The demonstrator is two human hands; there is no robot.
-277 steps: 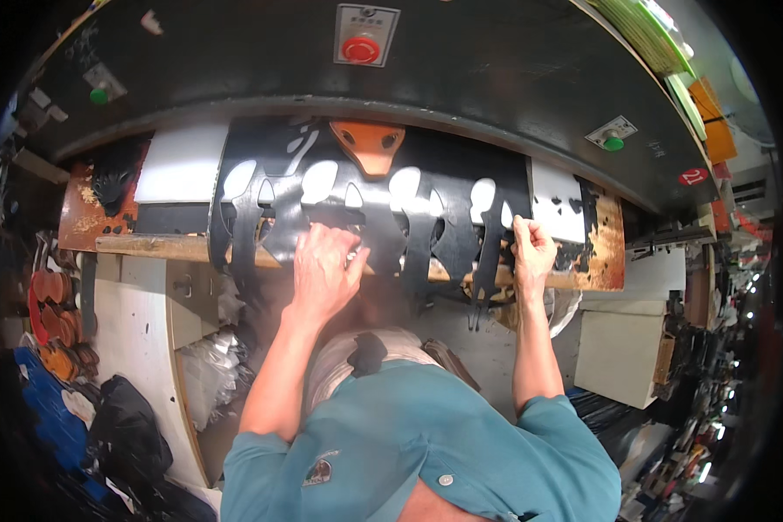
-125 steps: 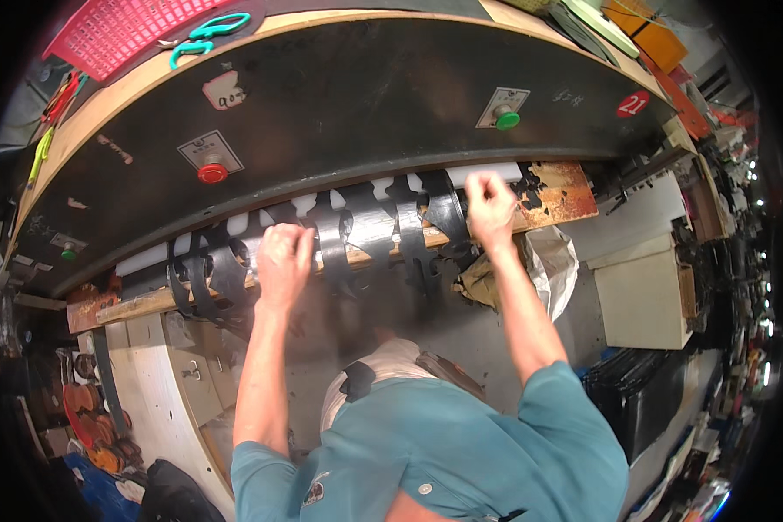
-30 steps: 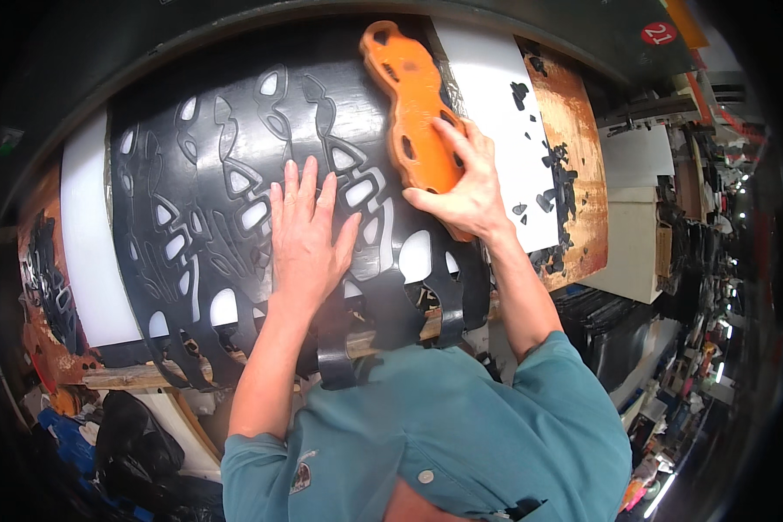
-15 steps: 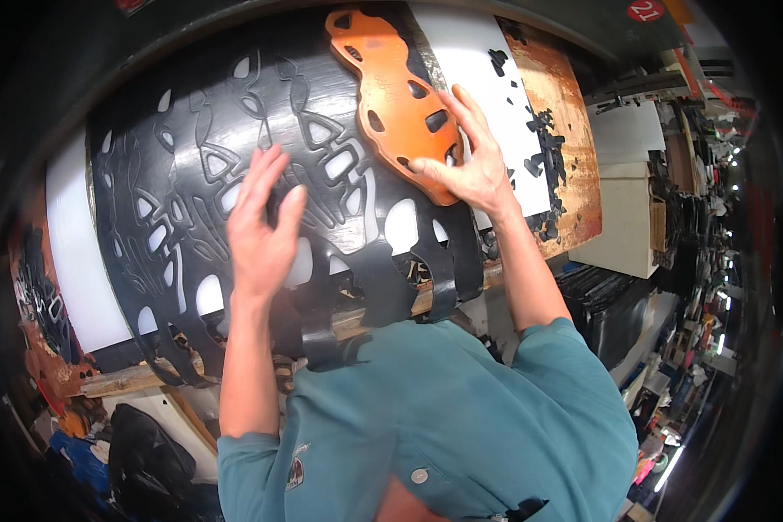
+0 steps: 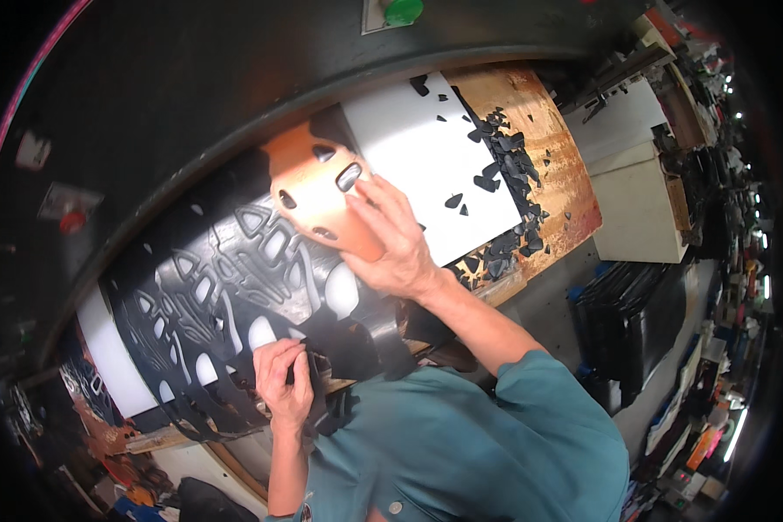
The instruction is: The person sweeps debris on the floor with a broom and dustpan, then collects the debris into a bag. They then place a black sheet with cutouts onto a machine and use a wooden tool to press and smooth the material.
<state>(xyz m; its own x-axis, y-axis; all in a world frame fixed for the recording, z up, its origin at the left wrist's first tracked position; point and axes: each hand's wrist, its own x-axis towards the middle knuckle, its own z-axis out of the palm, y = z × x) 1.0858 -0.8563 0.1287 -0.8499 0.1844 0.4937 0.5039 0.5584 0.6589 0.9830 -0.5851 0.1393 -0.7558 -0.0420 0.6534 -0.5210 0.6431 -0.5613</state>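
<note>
A long orange cutting die (image 5: 303, 193) with wavy sides and several holes lies on a black sheet (image 5: 274, 296) of rubber-like material. My right hand (image 5: 393, 239) is closed on the die's near right edge, thumb at its near end and fingers over its top. Many cut outlines and white-showing openings mark the sheet left of the die. At the sheet's near edge, where it hangs in loose strips, my left hand (image 5: 283, 378) is closed with curled fingers. Whatever those fingers hold is hidden. The far end of the die disappears under a dark machine beam.
The dark beam (image 5: 261, 117) of a machine spans the far side, low over the work. Black offcuts (image 5: 500, 157) litter the right end of a white board (image 5: 409, 157) and a worn brown board (image 5: 565, 165). Stacked black sheets (image 5: 631, 322) stand at right.
My view has tilted, and the beam now covers the die's far end. My left hand has come back from above the sheet to its near edge, its fingers curling. My right hand stays at the die.
</note>
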